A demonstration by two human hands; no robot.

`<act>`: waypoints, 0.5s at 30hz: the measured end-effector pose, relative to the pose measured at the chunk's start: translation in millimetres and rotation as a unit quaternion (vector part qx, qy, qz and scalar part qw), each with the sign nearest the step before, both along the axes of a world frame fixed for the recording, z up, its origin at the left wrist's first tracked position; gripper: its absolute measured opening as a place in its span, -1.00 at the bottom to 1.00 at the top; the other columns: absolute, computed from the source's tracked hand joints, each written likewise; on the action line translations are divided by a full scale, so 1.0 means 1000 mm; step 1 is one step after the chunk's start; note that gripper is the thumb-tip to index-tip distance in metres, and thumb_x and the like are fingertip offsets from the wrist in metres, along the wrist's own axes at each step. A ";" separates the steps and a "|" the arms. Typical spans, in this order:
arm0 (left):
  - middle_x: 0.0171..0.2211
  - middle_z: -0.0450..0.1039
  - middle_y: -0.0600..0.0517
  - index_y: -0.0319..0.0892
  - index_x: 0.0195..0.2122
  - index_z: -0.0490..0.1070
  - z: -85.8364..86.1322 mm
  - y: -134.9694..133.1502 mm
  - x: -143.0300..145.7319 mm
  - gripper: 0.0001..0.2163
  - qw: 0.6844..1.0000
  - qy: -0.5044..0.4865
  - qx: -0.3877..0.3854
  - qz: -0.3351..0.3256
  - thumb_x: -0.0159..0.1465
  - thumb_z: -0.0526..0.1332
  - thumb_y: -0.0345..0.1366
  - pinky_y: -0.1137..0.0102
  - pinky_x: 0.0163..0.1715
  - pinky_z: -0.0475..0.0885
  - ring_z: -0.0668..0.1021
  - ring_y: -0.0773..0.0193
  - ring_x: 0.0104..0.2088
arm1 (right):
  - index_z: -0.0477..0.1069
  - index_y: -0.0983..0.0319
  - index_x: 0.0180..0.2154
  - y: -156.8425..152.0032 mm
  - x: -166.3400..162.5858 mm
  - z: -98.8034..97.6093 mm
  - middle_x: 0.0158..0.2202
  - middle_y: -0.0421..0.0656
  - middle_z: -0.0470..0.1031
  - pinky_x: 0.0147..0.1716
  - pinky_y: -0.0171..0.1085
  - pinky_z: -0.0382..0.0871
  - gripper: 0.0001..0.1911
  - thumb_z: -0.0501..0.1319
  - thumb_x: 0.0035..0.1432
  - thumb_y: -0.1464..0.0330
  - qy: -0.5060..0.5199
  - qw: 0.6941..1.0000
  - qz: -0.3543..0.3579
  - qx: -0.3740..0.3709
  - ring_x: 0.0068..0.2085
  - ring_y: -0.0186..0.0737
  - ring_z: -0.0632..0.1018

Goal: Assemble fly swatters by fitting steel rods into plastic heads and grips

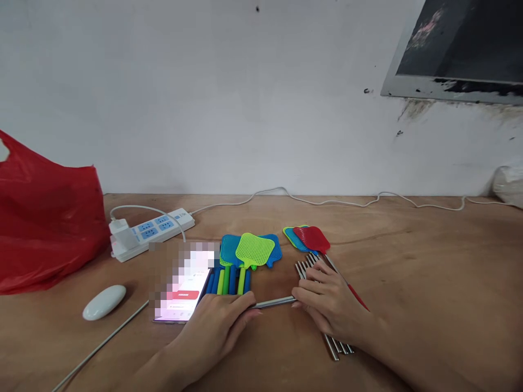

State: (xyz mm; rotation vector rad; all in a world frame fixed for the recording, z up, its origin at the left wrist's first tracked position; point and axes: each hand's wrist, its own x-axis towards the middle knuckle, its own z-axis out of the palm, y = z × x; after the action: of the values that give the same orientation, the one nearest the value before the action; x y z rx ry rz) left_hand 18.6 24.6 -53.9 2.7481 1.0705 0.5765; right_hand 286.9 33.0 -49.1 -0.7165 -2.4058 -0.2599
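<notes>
My left hand [218, 324] and my right hand [327, 299] lie on a wooden table [429, 305] and pinch the two ends of a thin metal rod [273, 302] held level between them. Under my right hand lies a row of several more metal rods [338, 345]. Behind the rod sits a pile of small fly swatters [249, 253] with green and blue heads and handles. A second small stack of swatter heads [308, 238], red on top, lies by my right fingers, and a red handle [357, 296] runs beside that hand.
A phone [183, 294] with a lit screen lies left of my left hand. A white oval object [104, 302], a white power strip [149, 231] with cables, and a red plastic bag [44, 218] are at the left. A white wall backs the table.
</notes>
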 end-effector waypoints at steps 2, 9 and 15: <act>-0.53 0.39 0.12 -0.09 -0.34 0.25 0.001 0.000 0.001 -0.66 1.000 -0.007 -0.022 0.002 0.53 -0.15 -0.16 0.39 -0.56 0.07 0.45 0.25 -0.57 | 0.32 0.23 -0.42 0.000 0.001 0.002 -0.51 -0.20 0.38 -0.34 -0.21 0.09 -0.75 0.06 0.33 0.51 0.016 0.999 0.011 -0.026 -0.39 -0.21 0.26; -0.55 0.33 0.13 -0.09 -0.36 0.22 0.002 0.001 0.001 -0.68 0.999 -0.021 -0.042 0.009 0.52 -0.12 -0.17 0.39 -0.55 0.06 0.41 0.26 -0.57 | 0.29 0.22 -0.43 0.001 0.006 0.014 -0.50 -0.21 0.37 -0.39 -0.25 0.09 -0.75 0.05 0.31 0.54 0.041 0.994 0.038 -0.094 -0.41 -0.23 0.26; -0.52 0.37 0.13 -0.08 -0.32 0.25 -0.001 0.002 -0.003 -0.70 0.999 -0.025 -0.020 0.008 0.53 -0.12 -0.16 0.39 -0.54 0.08 0.46 0.24 -0.52 | 0.33 0.23 -0.37 0.004 0.008 0.010 -0.46 -0.19 0.40 -0.35 -0.24 0.16 -0.77 0.02 0.32 0.54 0.023 0.996 0.036 -0.072 -0.40 -0.22 0.30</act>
State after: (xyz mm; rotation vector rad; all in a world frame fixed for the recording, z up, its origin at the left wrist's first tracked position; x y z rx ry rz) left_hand 16.1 26.9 -54.5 2.6794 1.0824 0.6160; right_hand 295.3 37.1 -39.4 -0.6905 -2.4187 -0.0401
